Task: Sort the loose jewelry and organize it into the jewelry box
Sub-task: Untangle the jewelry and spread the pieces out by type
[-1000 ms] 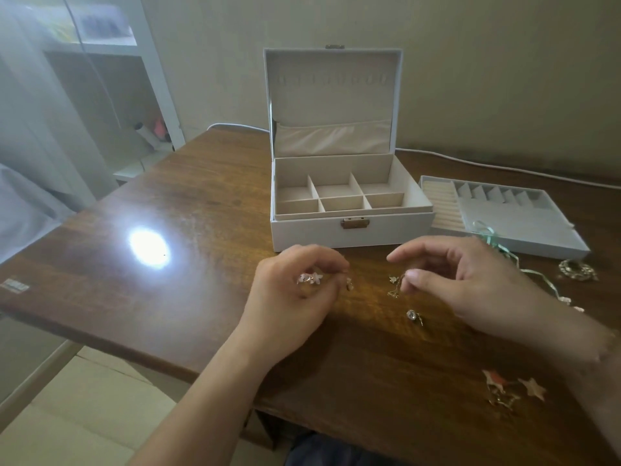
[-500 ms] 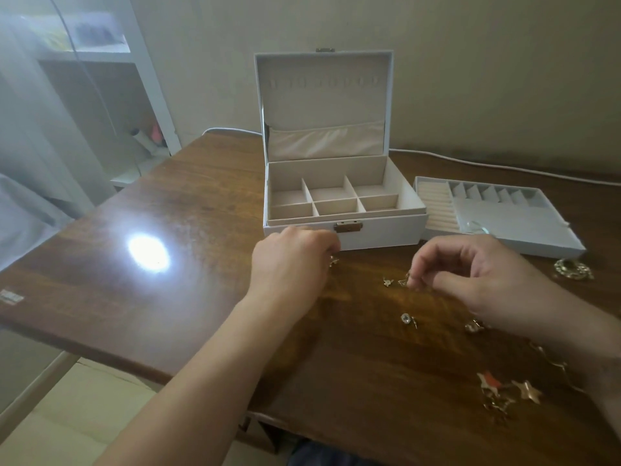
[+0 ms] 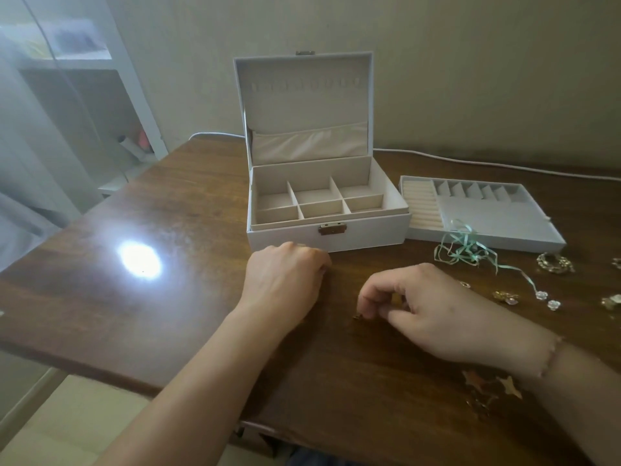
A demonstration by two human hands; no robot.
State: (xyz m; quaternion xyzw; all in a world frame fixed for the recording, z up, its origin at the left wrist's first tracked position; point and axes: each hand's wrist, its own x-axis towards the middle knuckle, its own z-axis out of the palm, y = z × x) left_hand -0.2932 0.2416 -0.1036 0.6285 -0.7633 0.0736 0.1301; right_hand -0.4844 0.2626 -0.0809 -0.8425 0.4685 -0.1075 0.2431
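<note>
The white jewelry box (image 3: pixel 369 235) stands open on the wooden table, its six small compartments showing nothing inside. My left hand (image 3: pixel 285 277) rests knuckles-up just in front of the box. Its fingers are curled under around the small jewelry piece it picked up earlier, which is hidden now. My right hand (image 3: pixel 420 311) is lowered to the table, thumb and fingertips pinching a small gold piece (image 3: pixel 356 316). Loose jewelry lies to the right: a gold bracelet (image 3: pixel 554 263), a gold earring (image 3: pixel 504 295), clear crystal flowers (image 3: pixel 546 299) and star earrings (image 3: pixel 510 386).
The removable grey tray (image 3: pixel 497 242) with ring rolls and slots sits right of the box. A tangle of green ribbon (image 3: pixel 463 252) lies at its front edge. A white cable (image 3: pixel 504 166) runs along the wall. A bright light spot (image 3: pixel 139 258) reflects at the left.
My right hand has moved left and toward me and pinches a small gold piece on the table. My left hand stays curled in front of the box.
</note>
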